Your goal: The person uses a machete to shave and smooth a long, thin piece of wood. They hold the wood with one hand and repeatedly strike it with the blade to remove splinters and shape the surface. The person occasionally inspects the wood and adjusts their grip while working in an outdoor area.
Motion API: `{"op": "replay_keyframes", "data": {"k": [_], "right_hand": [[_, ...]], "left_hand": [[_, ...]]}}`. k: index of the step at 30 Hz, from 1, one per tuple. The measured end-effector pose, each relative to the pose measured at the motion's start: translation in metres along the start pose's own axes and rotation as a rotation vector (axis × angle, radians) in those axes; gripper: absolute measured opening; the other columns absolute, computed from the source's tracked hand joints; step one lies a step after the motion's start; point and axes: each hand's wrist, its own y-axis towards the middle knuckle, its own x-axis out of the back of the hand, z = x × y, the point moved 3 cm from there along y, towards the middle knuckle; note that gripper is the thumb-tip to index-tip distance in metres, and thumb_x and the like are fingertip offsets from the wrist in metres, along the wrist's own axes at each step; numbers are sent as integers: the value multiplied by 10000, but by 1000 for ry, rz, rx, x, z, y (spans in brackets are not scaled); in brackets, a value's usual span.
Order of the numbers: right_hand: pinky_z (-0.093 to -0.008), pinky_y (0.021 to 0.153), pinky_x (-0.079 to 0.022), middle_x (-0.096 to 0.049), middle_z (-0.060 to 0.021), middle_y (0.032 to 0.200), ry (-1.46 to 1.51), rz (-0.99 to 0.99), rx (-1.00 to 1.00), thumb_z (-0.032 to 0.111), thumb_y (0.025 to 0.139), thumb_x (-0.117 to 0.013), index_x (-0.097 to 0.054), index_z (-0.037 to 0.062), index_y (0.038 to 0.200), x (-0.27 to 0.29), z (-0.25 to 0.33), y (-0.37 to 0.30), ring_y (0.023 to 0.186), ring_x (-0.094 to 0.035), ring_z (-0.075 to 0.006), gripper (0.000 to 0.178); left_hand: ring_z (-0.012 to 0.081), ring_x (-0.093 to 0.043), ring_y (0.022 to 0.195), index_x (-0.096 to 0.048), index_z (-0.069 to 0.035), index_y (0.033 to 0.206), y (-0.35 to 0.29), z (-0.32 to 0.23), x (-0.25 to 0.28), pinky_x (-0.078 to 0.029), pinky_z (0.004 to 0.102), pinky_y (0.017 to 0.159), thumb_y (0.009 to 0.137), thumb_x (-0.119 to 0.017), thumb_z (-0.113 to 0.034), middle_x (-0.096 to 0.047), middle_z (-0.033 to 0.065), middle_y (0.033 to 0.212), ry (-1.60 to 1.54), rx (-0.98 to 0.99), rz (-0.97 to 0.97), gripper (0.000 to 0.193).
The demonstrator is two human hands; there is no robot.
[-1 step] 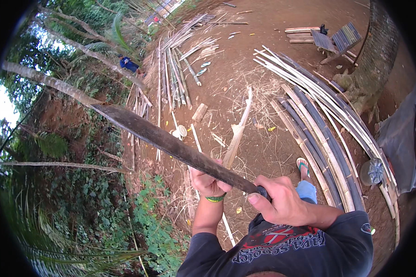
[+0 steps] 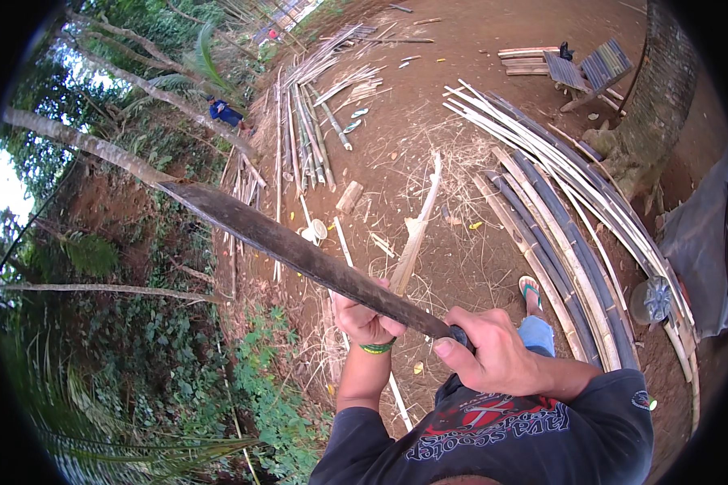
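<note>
My right hand (image 2: 493, 352) is closed around the handle of a long dark machete (image 2: 299, 250). Its blade runs up and to the left, out over the slope. My left hand (image 2: 364, 319), with a green band on the wrist, sits just under the blade and grips a pale split bamboo strip (image 2: 416, 230). The strip stands up from the ground in front of me, and the blade crosses over my left fingers and hides part of them.
Long split bamboo strips (image 2: 558, 210) curve along the right beside a tree trunk (image 2: 663, 105). A heap of bamboo poles (image 2: 307, 121) lies farther ahead, with a wooden bench (image 2: 582, 69) beyond. My sandalled foot (image 2: 530, 291) rests on bare earth. A person in blue (image 2: 222, 111) is far off, and a green slope drops away on the left.
</note>
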Motion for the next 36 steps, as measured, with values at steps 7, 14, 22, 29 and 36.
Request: {"op": "replay_keyframes", "data": {"k": [7, 14, 22, 29, 36], "right_hand": [[-430, 434, -411, -517, -176, 506, 22, 32, -40, 290, 916, -649, -594, -34, 861, 5, 2, 1, 431, -561, -342, 333], [-438, 450, -415, -523, -182, 524, 7, 46, -65, 293, 912, -648, -597, -31, 855, 8, 3, 0, 448, -562, -347, 333], [-416, 475, -423, -507, -187, 540, 2, 75, -70, 283, 920, -598, -588, -49, 844, 9, 4, 1, 485, -575, -355, 340], [-456, 469, -415, -538, -209, 558, 13, 45, -69, 302, 917, -644, -587, -43, 859, 8, 4, -1, 482, -572, -377, 354], [-447, 461, -409, -533, -203, 550, 28, 72, -98, 298, 918, -640, -593, -49, 890, 9, 3, -3, 469, -568, -364, 351]], "left_hand": [[173, -553, 643, -426, -100, 843, 8, -2, -7, -367, 313, 572, 894, -694, -363, -601, 108, 719, -32, -29, 10, 379], [159, -517, 638, -450, -106, 868, 7, 0, -7, -344, 307, 578, 889, -692, -290, -653, 148, 761, -86, -7, 25, 304], [179, -561, 657, -458, -104, 912, 4, 2, -6, -387, 318, 572, 850, -697, -438, -636, 123, 774, -50, -6, 48, 415], [192, -570, 687, -453, -103, 915, -2, 2, -5, -442, 315, 595, 800, -728, -540, -601, 92, 773, -92, 46, 19, 528], [175, -539, 694, -457, -101, 901, 1, -1, -5, -406, 278, 606, 825, -744, -491, -609, 108, 761, -98, 75, 34, 490]]}}
